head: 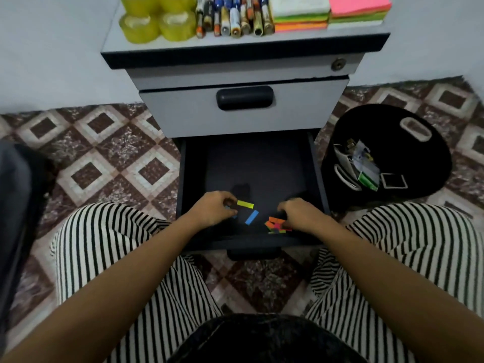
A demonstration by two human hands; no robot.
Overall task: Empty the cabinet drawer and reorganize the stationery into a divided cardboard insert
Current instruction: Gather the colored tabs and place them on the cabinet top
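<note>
While the open bottom drawer (318,174) sits pulled out between the person's knees in striped trousers (104,244), the cabinet top (136,47) above it carries 4 yellowish tape rolls (157,24), a row of markers (235,19) and 2 stacks of coloured sticky notes (327,14). The upper drawer (183,111) is shut, with a black handle (245,97) and a round lock (338,64) above it. A black bin (419,158) holding papers and small packets stands on the patterned floor (104,158) just right of the cabinet.

Nothing blocks the drawer's dark inside. Near its front lie small paper strips: 1 yellow strip (245,204), 1 blue strip (252,217) and a heap of orange, green and pink strips (276,225). The left hand (213,209) has its fingers curled at the yellow strip's left end, bits of blue showing beneath them. The right hand (301,214) curls its fingers down onto the heap. Whether either hand actually grips a strip cannot be told.
</note>
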